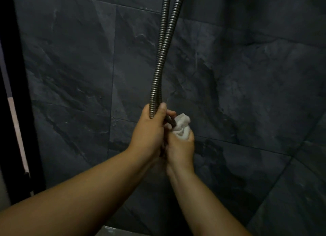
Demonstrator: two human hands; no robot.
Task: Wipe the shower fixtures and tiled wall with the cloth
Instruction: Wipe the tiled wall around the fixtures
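Left hand (150, 131) grips hose (163, 46); right hand (180, 147) — cloth (181, 126) bunched.

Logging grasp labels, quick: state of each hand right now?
Left hand: closed around the shower hose.
Right hand: closed on the white cloth.

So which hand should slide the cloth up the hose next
The right hand. It already has the cloth bunched against the hose at the bottom of its loop, while the left hand grips the hose to steady it.
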